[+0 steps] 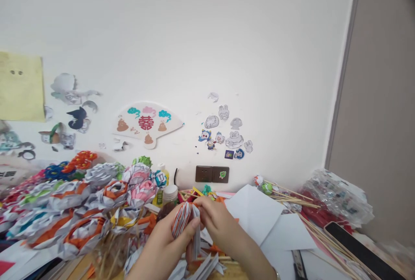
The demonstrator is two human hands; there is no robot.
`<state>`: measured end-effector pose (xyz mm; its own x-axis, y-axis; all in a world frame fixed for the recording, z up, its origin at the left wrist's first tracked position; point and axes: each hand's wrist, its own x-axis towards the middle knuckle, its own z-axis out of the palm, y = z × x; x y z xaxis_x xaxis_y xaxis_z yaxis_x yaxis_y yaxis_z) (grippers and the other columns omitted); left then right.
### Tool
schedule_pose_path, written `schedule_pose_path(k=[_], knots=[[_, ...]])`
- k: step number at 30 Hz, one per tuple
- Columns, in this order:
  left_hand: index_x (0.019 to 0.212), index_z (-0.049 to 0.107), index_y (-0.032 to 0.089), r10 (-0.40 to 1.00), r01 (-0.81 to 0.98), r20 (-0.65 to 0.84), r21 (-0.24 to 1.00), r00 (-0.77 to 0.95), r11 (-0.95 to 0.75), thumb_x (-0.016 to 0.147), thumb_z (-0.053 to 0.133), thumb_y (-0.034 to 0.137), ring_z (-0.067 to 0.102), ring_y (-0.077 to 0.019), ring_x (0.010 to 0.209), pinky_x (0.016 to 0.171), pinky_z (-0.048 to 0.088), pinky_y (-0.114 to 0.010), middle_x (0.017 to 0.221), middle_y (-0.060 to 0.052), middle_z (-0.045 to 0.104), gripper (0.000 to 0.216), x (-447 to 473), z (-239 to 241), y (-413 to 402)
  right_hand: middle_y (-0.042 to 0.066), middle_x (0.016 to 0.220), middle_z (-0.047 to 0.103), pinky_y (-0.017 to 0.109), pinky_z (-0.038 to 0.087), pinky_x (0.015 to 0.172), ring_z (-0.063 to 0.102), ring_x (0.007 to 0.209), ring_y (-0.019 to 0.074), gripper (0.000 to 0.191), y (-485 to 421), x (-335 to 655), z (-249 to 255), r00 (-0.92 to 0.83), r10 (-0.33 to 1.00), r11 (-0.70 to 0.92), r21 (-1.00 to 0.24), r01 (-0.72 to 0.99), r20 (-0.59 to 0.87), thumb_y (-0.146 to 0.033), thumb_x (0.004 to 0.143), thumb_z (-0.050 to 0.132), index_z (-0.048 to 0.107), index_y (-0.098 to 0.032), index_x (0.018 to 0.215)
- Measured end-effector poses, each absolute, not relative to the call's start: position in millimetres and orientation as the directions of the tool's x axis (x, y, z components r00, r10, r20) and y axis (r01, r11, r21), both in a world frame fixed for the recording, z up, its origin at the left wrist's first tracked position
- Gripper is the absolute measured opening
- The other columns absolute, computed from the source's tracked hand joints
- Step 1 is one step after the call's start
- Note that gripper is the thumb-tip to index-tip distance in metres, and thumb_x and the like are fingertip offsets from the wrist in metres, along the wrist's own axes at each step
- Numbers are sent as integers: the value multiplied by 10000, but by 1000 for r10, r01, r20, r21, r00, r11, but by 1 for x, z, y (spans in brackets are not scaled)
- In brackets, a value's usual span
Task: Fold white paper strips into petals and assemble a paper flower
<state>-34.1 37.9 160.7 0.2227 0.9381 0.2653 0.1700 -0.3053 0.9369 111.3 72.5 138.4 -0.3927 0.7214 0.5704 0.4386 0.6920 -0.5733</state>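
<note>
Between my two hands is a pleated bundle of paper, white with orange and grey stripes along its folds. My left hand is wrapped round its left side, with the thumb pressed across the front. On the upper right edge, the fingers of my right hand are closed on the same bundle. Part of the bundle is hidden behind my fingers. Below my hands lie folded strips of white paper. Just behind them stands a jar with a white lid.
Many folded paper flowers crowd the left side. White paper sheets, a utility knife, thin wooden sticks, a black phone and a clear plastic bag lie to the right. A wall with stickers rises behind.
</note>
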Motion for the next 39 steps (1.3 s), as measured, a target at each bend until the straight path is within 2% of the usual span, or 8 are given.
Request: schedule_pose_path(k=[4,8,12,21,27,31,35,39], knots=[[753,564,194,940,204,268,929,210,-310,708,565,500,348,-84,273,330,287,-182,344,84,473,310,-39,161,40,33,951,611,281,421,767,557,844,178,320,61,107,143,-421,725,688,-550,473,545,-123,853,368,537,-249,1093],[766,541,187,930,203,268,925,251,-321,737,533,475,310,-71,263,327,269,-181,345,91,464,290,-44,158,47,66,1191,545,309,385,920,505,1067,186,459,52,107,148,-471,700,714,-509,480,538,-72,832,351,433,-231,1255],[738,536,183,915,189,272,923,298,-336,702,572,496,315,-62,279,321,259,-174,372,91,461,317,-48,158,51,59,1279,495,277,346,986,443,1171,154,479,44,110,153,-505,682,730,-521,441,528,-65,845,335,391,-217,1297],[670,509,184,959,125,218,962,180,-242,680,567,578,316,-61,257,314,211,-160,287,74,439,399,-51,156,51,105,1221,542,321,382,965,487,1131,188,400,43,106,155,-465,721,692,-500,521,514,-115,877,345,441,-169,1262],[634,486,191,975,-24,198,980,103,-196,670,595,554,351,-60,256,307,226,-147,300,52,489,380,-55,162,47,102,1033,586,312,457,874,551,967,186,369,45,103,157,-489,588,798,-363,481,644,-108,877,347,490,-173,1212],[639,478,187,979,-139,198,972,49,-189,688,604,488,339,-46,255,307,217,-127,300,58,482,329,-54,168,41,89,1060,563,300,472,861,555,943,195,425,46,101,154,-514,575,793,-280,541,636,-196,874,451,408,-204,1298],[638,480,183,980,-190,189,966,56,-175,695,607,457,313,-34,256,307,195,-118,297,65,462,307,-52,172,37,86,1079,579,317,446,893,543,994,200,446,49,102,147,-527,535,793,-177,583,661,-161,888,378,358,-213,1331],[649,499,182,974,-158,222,964,44,-212,714,586,463,333,-48,278,330,237,-139,309,65,465,302,-52,173,33,99,908,647,330,474,767,597,865,220,322,49,101,145,-373,609,706,-265,657,700,-135,875,337,532,-167,1129]])
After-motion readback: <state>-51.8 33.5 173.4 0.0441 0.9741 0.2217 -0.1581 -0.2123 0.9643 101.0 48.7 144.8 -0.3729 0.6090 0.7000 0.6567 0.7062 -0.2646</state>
